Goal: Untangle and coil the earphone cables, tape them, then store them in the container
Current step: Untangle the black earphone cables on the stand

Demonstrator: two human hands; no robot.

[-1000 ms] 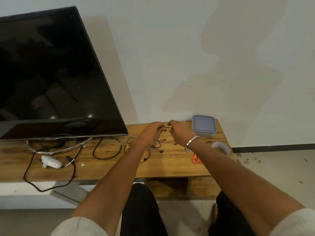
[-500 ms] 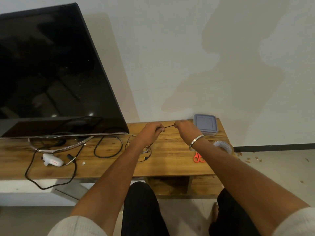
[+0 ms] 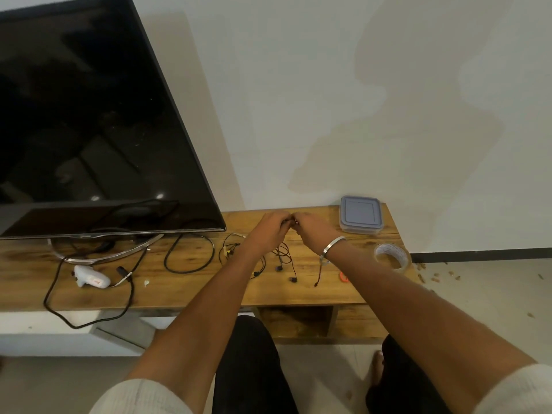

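No text, brand or number can be read. The white device [image 3: 89, 277] on the surface [image 3: 185, 289] bears a small red mark, too blurred to make out.

We see a dim, even indoor light with a warm cast, and the wall [image 3: 358, 85] carries broad soft patches of shade toward 1 o'clock. At 10 o'clock the television screen [image 3: 74, 115] gives back faint reflections and 2 small bright glints near its lower edge, and it throws a soft shadow on the wall beside it. The wide lens bows straight edges toward the borders, and the small earphone cables [image 3: 283, 258] look soft and hard to resolve.
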